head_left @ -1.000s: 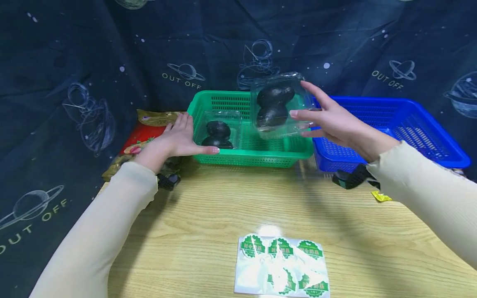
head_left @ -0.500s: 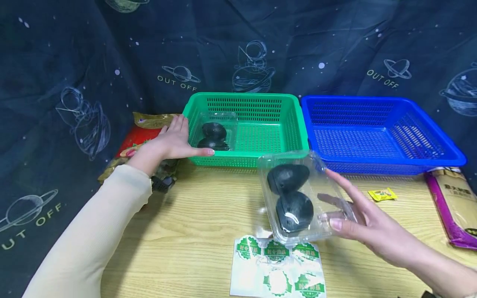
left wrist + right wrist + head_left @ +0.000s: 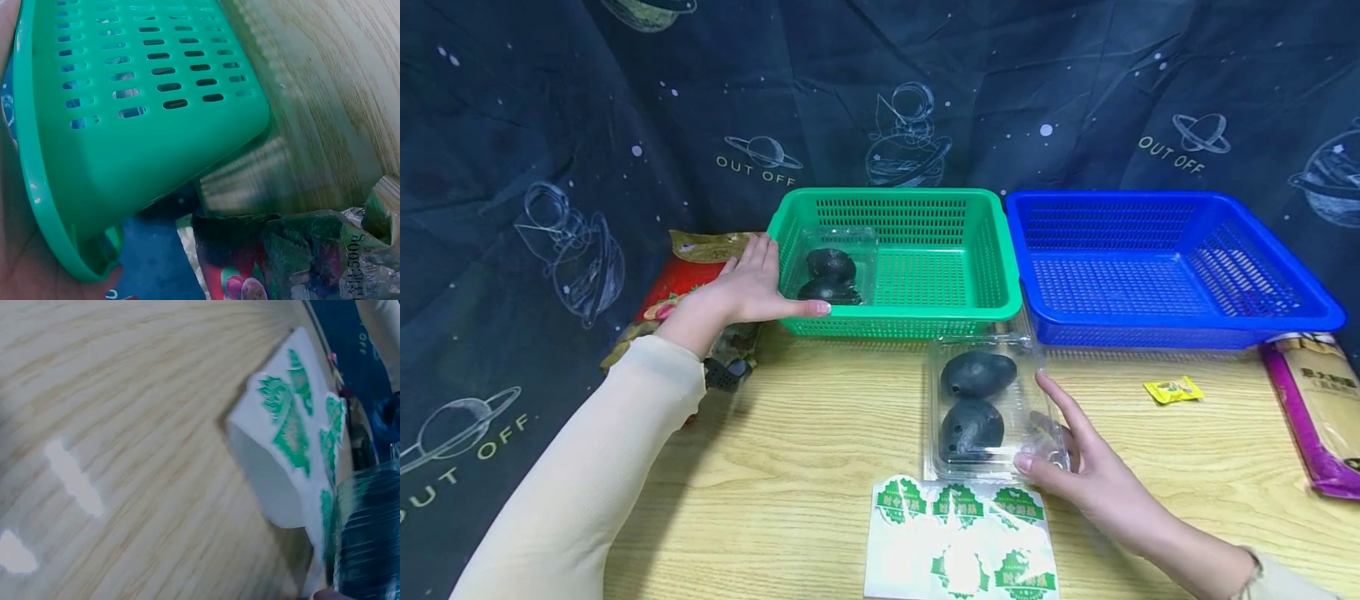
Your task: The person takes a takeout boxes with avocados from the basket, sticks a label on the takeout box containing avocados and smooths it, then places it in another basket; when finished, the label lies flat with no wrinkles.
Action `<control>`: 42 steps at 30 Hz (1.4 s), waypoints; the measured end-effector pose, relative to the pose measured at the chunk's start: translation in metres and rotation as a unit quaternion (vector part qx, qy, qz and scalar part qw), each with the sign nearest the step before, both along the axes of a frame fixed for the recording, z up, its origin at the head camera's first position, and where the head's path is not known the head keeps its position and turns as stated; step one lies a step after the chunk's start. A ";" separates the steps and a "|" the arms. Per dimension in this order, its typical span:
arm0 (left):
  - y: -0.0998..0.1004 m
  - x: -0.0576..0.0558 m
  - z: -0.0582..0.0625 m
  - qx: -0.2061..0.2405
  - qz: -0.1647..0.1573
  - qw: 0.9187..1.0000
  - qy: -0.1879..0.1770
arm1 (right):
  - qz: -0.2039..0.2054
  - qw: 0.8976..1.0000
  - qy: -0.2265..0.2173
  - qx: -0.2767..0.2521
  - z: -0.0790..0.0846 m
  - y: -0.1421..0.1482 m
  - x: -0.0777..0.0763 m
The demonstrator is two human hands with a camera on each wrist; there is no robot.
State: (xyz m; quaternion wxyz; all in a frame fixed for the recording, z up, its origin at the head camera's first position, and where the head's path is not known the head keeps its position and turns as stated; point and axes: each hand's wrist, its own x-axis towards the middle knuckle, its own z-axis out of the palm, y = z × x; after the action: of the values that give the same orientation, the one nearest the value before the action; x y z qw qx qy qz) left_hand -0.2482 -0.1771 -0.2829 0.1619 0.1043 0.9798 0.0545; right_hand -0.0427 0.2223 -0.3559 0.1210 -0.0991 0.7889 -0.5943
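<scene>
1. Clear plastic box [image 3: 1027, 379], two dark fruits [image 3: 977, 375] inside: located on the table [image 3: 760, 500] side of the green basket [image 3: 917, 312], just in front of it. Cannot tell whether its base is fully down.
2. Right hand [image 3: 1093, 475]: grips the box by its right side, thumb nearest the viewer; the fingers partly cover that side.
3. Left hand [image 3: 748, 287]: fingers outstretched along the basket's left rim, thumb laid over the front rim.
4. Inside the basket, left end: second box [image 3: 867, 250] with two dark fruits, its lower part hidden by the front wall.
5. Sticker sheet [image 3: 958, 533]: at the box's near edge; glare obscures part of the print.
6. Blue basket [image 3: 1180, 323]: beside the green one, on its right.
7. Yellow packet [image 3: 1174, 390]: in front of the blue basket. Purple-edged bag [image 3: 1318, 408]: at far right.
8. Red bag [image 3: 681, 275]: left of the green basket, partly blocked by the left arm.
</scene>
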 end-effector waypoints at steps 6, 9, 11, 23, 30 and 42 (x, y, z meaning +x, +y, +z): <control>0.000 -0.001 0.000 0.000 0.000 1.000 -0.003 | 0.004 0.998 0.025 0.059 0.002 -0.001 -0.002; 0.000 -0.001 0.000 0.000 0.001 1.000 -0.003 | 0.007 0.996 0.030 0.088 0.005 -0.002 -0.003; 0.000 -0.001 0.000 -0.001 0.001 1.000 -0.002 | 0.008 0.994 0.029 0.107 0.007 -0.002 -0.004; -0.001 -0.001 -0.001 0.010 -0.003 1.000 0.002 | 0.010 0.994 0.030 0.109 0.003 -0.001 -0.003; -0.008 -0.001 -0.002 0.053 -0.013 0.999 0.002 | 0.010 0.994 0.022 0.110 0.001 -0.001 -0.005; 0.069 0.088 -0.003 0.242 -0.094 0.929 0.265 | 0.007 0.994 0.021 0.110 0.002 -0.001 -0.004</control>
State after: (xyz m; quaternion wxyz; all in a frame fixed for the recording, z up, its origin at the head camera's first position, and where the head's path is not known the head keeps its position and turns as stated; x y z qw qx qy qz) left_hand -0.1606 -0.1085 -0.2864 -0.1294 0.2422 0.9297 0.2454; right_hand -0.0467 0.2216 -0.3536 0.1185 -0.1033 0.8512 -0.5007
